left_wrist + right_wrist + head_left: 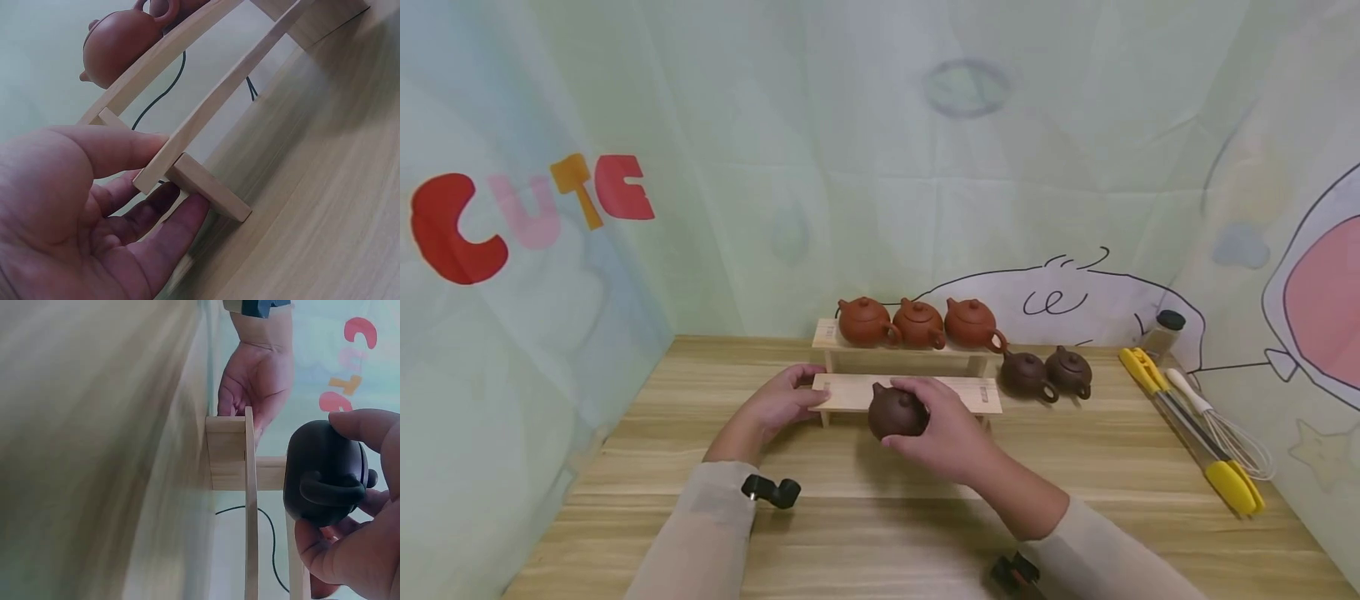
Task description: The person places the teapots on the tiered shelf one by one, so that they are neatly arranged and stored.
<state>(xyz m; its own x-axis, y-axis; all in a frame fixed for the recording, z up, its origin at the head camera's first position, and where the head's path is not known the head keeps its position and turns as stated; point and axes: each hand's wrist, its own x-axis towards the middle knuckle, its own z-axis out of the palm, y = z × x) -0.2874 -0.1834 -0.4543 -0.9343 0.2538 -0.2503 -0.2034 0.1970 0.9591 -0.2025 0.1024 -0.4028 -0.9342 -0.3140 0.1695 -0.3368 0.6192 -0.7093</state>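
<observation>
My right hand (946,433) grips a small dark brown teapot (897,414) round its sides, thumb on the near side. In the right wrist view the teapot (322,478) shows its handle and is held a little above the lower shelf board. My left hand (781,398) pinches the left end of the low wooden shelf (850,390), as the left wrist view shows: thumb on top of the board (206,109), fingers under it against the leg (209,187). Three reddish-brown teapots (917,323) stand in a row on the higher step (824,333) behind.
Two more dark brown teapots (1024,375) stand on the table (700,533) right of the shelf. Yellow-tipped tongs (1191,429), a whisk (1225,429) and a black-lidded jar (1163,333) are at the far right. A printed cloth (880,167) hangs behind and at both sides.
</observation>
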